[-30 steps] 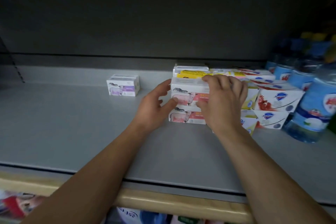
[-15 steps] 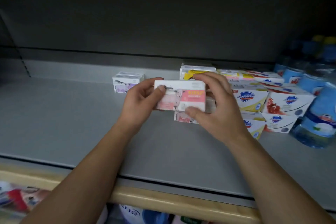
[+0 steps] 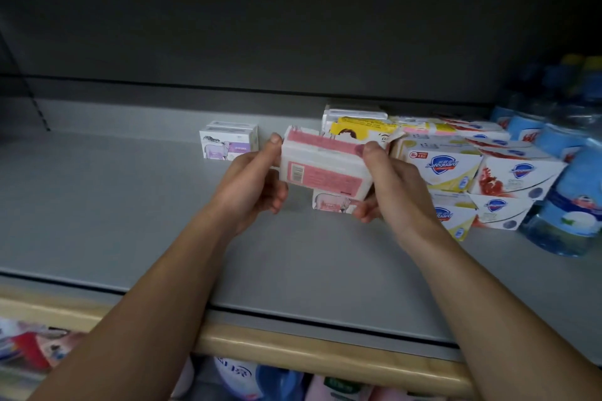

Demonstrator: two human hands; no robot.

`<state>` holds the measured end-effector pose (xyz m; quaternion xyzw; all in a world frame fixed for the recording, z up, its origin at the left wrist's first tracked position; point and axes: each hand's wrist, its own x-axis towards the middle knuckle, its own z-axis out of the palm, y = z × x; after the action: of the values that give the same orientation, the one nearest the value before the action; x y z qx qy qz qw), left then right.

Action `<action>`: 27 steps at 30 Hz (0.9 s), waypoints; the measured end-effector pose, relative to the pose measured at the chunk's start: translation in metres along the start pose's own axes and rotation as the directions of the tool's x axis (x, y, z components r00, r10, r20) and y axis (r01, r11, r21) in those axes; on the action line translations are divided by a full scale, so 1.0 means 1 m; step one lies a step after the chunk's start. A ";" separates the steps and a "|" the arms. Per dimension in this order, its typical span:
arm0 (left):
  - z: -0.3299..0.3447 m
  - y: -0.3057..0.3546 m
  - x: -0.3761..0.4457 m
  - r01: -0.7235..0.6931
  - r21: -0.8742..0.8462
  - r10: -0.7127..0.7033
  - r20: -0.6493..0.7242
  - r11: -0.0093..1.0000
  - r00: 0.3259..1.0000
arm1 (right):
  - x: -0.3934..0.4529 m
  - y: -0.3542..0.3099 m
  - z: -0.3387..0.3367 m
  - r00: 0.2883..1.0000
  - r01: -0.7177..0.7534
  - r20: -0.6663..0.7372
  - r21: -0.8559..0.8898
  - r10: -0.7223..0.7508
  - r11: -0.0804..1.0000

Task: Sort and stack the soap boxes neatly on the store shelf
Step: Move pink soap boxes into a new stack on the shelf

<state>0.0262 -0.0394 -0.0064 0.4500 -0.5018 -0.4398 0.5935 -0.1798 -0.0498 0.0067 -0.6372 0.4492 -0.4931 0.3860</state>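
Both hands hold one pink soap box [image 3: 325,169] above the grey shelf [image 3: 97,221], lifted clear of it, its back panel with barcode turned toward the camera. The left hand [image 3: 250,185] grips the box's left end: thumb on the upper edge, fingers curled beneath, their tips hidden behind the box. The right hand [image 3: 394,185] grips the right end the same way, thumb on top, lower fingers partly showing under the box. Each grip is closed on the box.

Directly behind and below the held box, a second pink box [image 3: 332,203] stands on the shelf; only its lower strip shows. A purple soap box [image 3: 228,145] stands well apart to the left near the back wall, in full view.

Behind the held box, a yellow box [image 3: 361,130] lies on a white box [image 3: 353,114]; both are partly covered, print illegible. To the right, stacked Safeguard boxes [image 3: 446,166] touch one another; the lower ones are partly hidden by the right wrist. Blue-labelled water bottles [image 3: 573,198] at the far right are blurred and cut by the frame edge. Goods on the lower shelf [image 3: 39,348] are out of focus and cannot be identified.
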 end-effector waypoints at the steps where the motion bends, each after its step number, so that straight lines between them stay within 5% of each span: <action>1: 0.001 0.000 -0.001 -0.006 0.009 0.006 0.008 1.000 1.000 | 0.000 0.000 0.000 0.999 -0.035 0.013 -0.027 0.036 0.999; 8: -0.002 0.002 0.000 -0.029 -0.045 0.027 -0.050 0.999 0.998 | 0.001 -0.001 0.006 0.995 -0.063 0.086 0.103 0.054 0.993; 11: -0.002 0.004 0.001 0.054 -0.172 -0.054 0.002 0.984 0.999 | 0.003 0.002 -0.001 0.984 0.148 0.074 0.170 -0.162 0.974; 16: 0.004 0.000 -0.002 0.063 -0.131 -0.059 0.031 0.989 0.998 | -0.001 0.005 0.002 0.851 0.509 0.209 -0.104 -0.481 0.855; 18: 0.003 0.001 -0.003 0.005 -0.142 0.000 0.035 0.990 0.999 | -0.003 0.005 0.006 0.858 0.480 0.239 -0.060 -0.455 0.875; 24: 0.003 0.003 -0.003 -0.165 -0.198 0.183 0.080 0.966 0.980 | -0.001 0.006 0.005 0.948 0.318 0.025 -0.066 -0.317 0.946; 27: 0.003 0.003 -0.003 -0.187 -0.227 0.212 0.088 0.956 0.973 | -0.001 0.003 0.002 0.961 0.267 0.047 0.084 -0.271 0.960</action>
<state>0.0226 -0.0358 -0.0033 0.3043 -0.5258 -0.4541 0.6518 -0.1782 -0.0500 0.0029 -0.6911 0.3278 -0.5393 0.3522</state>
